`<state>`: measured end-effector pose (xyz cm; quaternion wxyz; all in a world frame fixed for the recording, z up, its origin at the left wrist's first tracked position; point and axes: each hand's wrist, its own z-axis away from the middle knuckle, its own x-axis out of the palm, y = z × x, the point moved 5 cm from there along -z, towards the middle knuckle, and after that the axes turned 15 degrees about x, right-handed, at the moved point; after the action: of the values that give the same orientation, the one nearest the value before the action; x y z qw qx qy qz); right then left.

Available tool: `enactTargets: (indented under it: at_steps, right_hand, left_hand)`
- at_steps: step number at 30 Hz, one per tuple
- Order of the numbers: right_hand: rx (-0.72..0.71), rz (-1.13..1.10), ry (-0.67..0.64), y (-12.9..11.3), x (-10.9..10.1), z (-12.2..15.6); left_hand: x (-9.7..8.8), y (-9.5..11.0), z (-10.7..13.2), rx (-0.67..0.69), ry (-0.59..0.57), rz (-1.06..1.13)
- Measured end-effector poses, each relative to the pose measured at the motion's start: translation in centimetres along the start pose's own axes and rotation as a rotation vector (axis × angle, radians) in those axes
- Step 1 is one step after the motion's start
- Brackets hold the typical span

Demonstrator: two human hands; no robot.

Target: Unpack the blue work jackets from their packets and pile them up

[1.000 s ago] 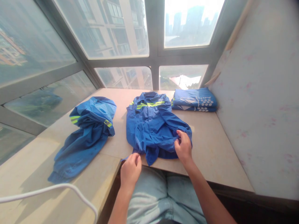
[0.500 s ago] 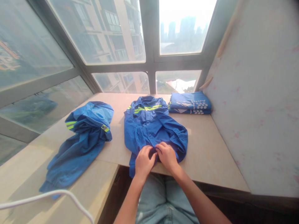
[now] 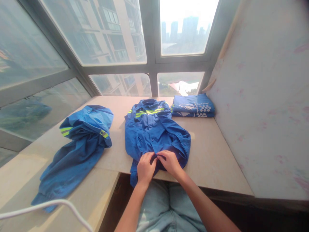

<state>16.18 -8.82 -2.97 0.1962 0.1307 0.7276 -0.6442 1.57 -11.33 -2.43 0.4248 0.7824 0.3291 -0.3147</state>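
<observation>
A blue work shirt (image 3: 154, 130) with yellow-green reflective stripes lies front side up on the pale tabletop (image 3: 205, 161), its collar toward the window. Down its middle runs a row of buttons, and both sleeves are bent in along the sides. At the lower front, my left hand (image 3: 146, 166) grips the left side of the front opening with curled fingers. My right hand (image 3: 170, 162) pinches the cloth just beside it, the fingertips of both hands nearly meeting. Exactly what lies between the fingertips, perhaps a button, is hidden.
Left of the shirt lies a crumpled blue garment (image 3: 74, 151) with reflective bands. A folded blue stack with white print (image 3: 193, 106) sits at the back right, by the wall (image 3: 265, 112). A white cable (image 3: 58, 202) crosses the lower left corner. Windows border the table's far side.
The view has shifted slightly, so everything appears a little further left. Both hands stay at the same spot on the shirt, with only small finger movement.
</observation>
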Motion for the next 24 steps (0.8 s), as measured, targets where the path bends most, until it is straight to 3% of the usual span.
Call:
enactTargets:
  at_steps: [9, 14, 24]
  right_hand:
    - [-0.091, 0.066, 0.075, -0.7, 0.9, 0.2]
    - [-0.004, 0.054, 0.136, -0.9, 1.3, 0.1]
    - [0.137, -0.086, 0.120, 0.3, 1.4, -1.1]
  left_hand:
    - [0.5, -0.7, -0.5, -0.036, 0.009, 0.075]
    - [0.5, -0.8, -0.2, -0.032, 0.037, 0.198]
    - [0.8, -1.2, 0.1, -0.056, 0.043, 0.282]
